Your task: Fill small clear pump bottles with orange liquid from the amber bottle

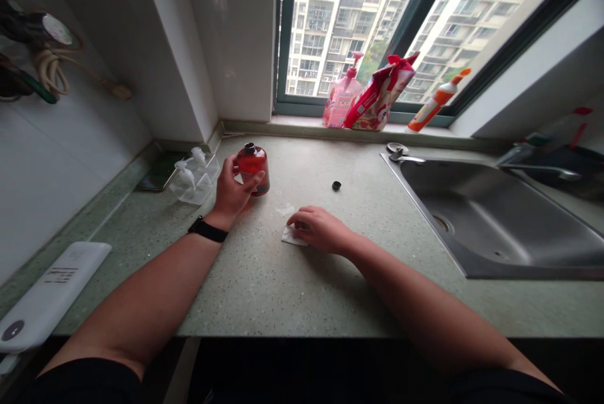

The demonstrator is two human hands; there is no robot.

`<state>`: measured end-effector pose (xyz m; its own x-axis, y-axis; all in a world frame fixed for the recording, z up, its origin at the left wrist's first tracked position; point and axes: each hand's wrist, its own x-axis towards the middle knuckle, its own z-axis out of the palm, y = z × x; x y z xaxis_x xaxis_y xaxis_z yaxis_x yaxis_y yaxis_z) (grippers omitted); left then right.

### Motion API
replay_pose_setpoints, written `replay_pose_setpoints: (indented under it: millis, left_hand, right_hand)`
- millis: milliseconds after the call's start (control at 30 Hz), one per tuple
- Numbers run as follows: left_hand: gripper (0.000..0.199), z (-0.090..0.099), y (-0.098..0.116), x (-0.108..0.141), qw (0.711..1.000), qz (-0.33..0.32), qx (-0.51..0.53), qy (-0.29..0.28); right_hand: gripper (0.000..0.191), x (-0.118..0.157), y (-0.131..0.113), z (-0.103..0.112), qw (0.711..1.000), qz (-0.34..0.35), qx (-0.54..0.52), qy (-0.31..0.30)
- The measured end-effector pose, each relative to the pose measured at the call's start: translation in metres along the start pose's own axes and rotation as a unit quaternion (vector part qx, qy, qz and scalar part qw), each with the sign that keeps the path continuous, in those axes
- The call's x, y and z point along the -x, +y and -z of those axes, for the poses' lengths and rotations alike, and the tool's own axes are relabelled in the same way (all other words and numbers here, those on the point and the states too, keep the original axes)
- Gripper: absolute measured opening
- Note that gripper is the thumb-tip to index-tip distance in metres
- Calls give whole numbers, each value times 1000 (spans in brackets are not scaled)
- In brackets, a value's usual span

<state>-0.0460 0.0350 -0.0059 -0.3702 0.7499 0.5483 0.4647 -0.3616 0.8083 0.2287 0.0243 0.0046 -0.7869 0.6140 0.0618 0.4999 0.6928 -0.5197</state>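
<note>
Slip risk: glossy red bottle (253, 168) within curled fingers of left hand (230, 193), right hand (318, 228) half-open on white tissue (292, 237).

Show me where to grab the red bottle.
Grip the bottle around its wide round body, coming from the side as the left hand does. It looks upright, and the body is a broad, smooth cylinder that a hand can wrap, while the neck is short and narrow, so it offers less to hold.
</note>
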Motion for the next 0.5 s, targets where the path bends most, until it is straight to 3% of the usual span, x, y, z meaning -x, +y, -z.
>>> replay_pose_setpoints:
  millis: [133, 267, 400, 500]
  left_hand:
    - [64, 2, 3, -1, 1000, -9, 2, 16]
    - [62, 5, -1, -4, 999, -7, 0, 39]
    - [61, 6, -7, -7, 998, 4, 2, 63]
    - [63, 6, -10, -8, 998, 9, 7, 68]
  right_hand:
    - [13, -4, 3, 7, 998, -40, -57, -5]
    - [6, -18, 24, 18, 985, -78, -106, 111]
    - [7, -49, 47, 28, 965, -144, -10, 221]
    - [24, -77, 57, 29, 950, -169, 90, 246]
